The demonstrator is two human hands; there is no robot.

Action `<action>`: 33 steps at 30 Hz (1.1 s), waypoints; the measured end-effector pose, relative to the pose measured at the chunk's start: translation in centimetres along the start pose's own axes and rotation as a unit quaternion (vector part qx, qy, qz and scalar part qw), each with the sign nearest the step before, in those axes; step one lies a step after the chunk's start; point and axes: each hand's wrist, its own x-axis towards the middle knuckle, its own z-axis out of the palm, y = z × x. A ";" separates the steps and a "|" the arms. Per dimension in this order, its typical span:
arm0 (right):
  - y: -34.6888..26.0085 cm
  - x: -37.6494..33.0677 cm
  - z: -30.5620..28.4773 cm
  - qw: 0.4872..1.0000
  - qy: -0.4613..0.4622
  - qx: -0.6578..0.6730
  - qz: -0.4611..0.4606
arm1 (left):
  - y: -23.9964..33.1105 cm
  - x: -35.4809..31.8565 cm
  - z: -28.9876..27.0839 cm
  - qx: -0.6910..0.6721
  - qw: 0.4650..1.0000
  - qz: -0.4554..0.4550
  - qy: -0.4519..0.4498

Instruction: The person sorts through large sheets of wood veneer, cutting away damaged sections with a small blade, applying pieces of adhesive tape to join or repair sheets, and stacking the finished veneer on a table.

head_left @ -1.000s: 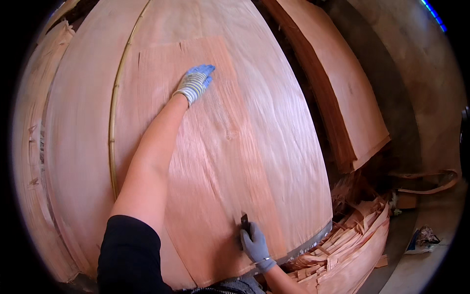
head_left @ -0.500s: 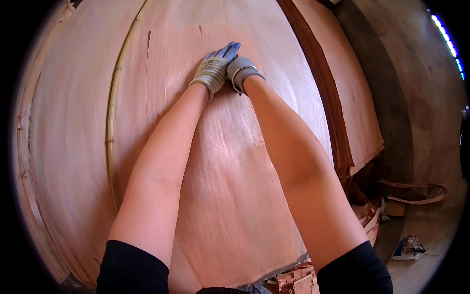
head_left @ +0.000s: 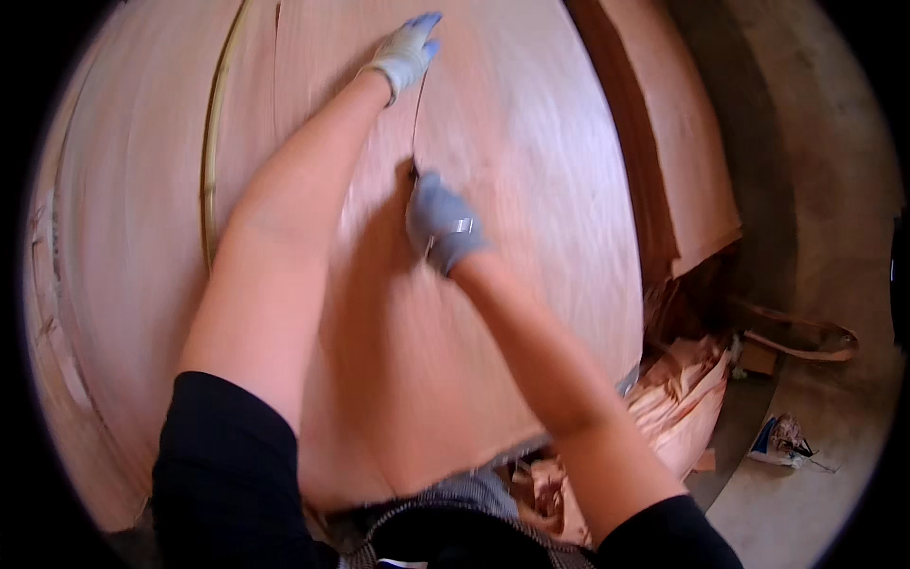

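1. My left hand (head_left: 406, 52), in a grey knit glove with blue fingertips, lies flat with fingers spread near the far edge of the large, thin, reddish-brown wood veneer sheet (head_left: 531, 190). It presses on the sheet and grips nothing.
2. My right hand (head_left: 443, 223), in the same kind of glove, is curled into a fist nearer to me, about mid-sheet. It is closed on a small dark-tipped tool (head_left: 414, 171), of which only the tip shows above the knuckles. Motion blur hides the tool's form; I cannot tell its kind.
3. The two hands are apart. A thin dark line in the veneer (head_left: 417, 119) runs between them, from beside the left hand to the tool tip.
4. The veneer sheet lies on top of a wide stack, directly in front of me, and fills most of the view. Both forearms reach over it.
5. A thin yellowish-green strip (head_left: 207, 180) curves along the sheet to the left of my left arm.
6. To the right, a second pile of brown veneer sheets (head_left: 682, 161) lies beside the stack.
7. Below that, broken pale veneer scraps (head_left: 678, 398) are heaped against the stack's lower right edge.
8. Further right is a grey concrete floor (head_left: 815, 512) with a crumpled piece of litter (head_left: 779, 438).
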 end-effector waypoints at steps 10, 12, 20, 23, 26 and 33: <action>3.5 -13.9 3.0 0.999 -0.036 -0.024 0.026 | 12.6 -11.9 1.5 0.165 0.963 0.101 -0.188; 5.3 -18.9 4.7 0.996 -0.067 -0.049 0.026 | 12.0 -13.4 2.6 0.250 0.948 0.158 -0.118; 13.9 -39.6 11.8 0.992 -0.094 -0.078 0.040 | 11.2 -13.7 4.3 0.264 0.944 0.177 -0.084; 19.5 -50.5 13.2 0.956 -0.265 -0.064 0.110 | 11.3 -13.4 4.1 0.272 0.944 0.157 -0.104; 24.2 -51.9 10.7 0.947 -0.256 -0.125 0.151 | 11.6 -13.4 4.2 0.283 0.939 0.176 -0.084; 17.8 -15.7 -9.8 0.963 0.259 0.013 -0.073 | 7.7 -2.3 0.0 0.023 1.000 0.012 0.000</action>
